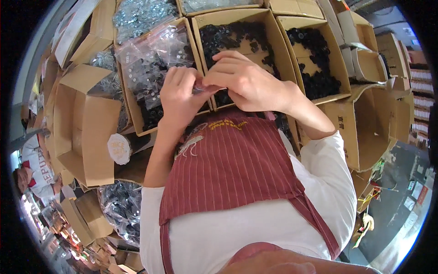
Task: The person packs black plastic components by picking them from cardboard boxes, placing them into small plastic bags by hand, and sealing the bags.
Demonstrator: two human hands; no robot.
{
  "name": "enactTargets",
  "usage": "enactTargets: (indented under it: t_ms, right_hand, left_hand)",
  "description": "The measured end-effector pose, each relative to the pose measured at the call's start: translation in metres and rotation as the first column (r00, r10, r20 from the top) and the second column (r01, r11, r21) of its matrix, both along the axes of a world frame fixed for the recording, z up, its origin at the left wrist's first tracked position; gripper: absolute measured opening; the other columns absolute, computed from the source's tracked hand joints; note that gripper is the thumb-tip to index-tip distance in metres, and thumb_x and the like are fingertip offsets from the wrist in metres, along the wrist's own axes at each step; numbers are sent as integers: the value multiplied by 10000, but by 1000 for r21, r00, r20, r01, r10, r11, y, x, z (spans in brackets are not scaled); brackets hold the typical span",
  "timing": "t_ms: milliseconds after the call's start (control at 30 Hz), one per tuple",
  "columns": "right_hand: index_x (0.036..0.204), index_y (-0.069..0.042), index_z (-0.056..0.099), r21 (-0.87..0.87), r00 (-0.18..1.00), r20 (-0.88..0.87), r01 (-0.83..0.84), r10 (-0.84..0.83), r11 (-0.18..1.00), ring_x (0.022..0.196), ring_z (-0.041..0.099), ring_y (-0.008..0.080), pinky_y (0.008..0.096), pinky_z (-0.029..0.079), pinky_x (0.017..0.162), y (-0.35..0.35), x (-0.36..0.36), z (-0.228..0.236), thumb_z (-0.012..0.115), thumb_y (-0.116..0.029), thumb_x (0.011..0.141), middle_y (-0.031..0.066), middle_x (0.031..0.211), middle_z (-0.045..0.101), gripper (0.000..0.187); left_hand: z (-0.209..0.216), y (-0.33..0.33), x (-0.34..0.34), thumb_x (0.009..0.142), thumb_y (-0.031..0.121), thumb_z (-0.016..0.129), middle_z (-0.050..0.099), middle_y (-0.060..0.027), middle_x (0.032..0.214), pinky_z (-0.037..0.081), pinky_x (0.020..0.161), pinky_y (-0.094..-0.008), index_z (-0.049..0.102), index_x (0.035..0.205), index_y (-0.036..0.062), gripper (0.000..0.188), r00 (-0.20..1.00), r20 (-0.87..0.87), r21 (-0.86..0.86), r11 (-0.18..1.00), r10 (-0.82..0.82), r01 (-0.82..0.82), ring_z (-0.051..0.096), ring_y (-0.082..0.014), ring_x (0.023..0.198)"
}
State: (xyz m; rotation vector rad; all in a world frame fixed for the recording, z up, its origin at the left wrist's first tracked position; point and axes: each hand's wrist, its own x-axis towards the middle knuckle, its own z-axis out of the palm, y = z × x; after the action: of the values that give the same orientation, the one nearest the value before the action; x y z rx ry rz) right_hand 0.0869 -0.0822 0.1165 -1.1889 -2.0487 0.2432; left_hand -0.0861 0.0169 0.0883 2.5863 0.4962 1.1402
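My left hand (180,91) and my right hand (244,77) meet over the front of the open boxes, fingers closed in a pinch. Between the fingertips shows a sliver of something clear and pinkish, which looks like the edge of a small plastic bag (199,86); the fingers hide most of it. Below and left of them, a cardboard box holds filled clear zip bags (150,59) with small pale round parts inside, lying over black pieces. Behind my right hand, another box holds loose black parts (223,36), with its cardboard bottom partly bare.
A further box of black parts (315,59) stands to the right. At the back left lie shiny clear bags (141,18). An open cardboard box (75,123) and a white round lid (119,149) are at left. A person (39,169) is at the far left.
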Motion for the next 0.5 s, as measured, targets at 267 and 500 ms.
enactTargets:
  t_ms: [267, 500]
  right_hand:
    - [1112, -174, 645, -192, 962, 269, -1, 54, 981, 1416, 293, 331, 703, 57, 1110, 4, 13, 6, 615, 30, 627, 87, 1371, 481, 527]
    - [1026, -53, 680, -230, 942, -242, 178, -233, 957, 1036, 620, 300, 406, 491, 899, 44, 43, -22, 578, -1, 739, 127, 1137, 648, 309]
  left_hand:
    - [-20, 5, 3, 651, 231, 874, 614, -122, 1140, 427, 965, -452, 508, 1249, 46, 725, 998, -55, -124, 991, 36, -43, 560, -346, 1086]
    - [-14, 18, 6, 807, 123, 770, 647, -41, 965, 460, 888, -296, 578, 1187, 20, 438, 970, 225, -949, 246, 96, 196, 619, -146, 894]
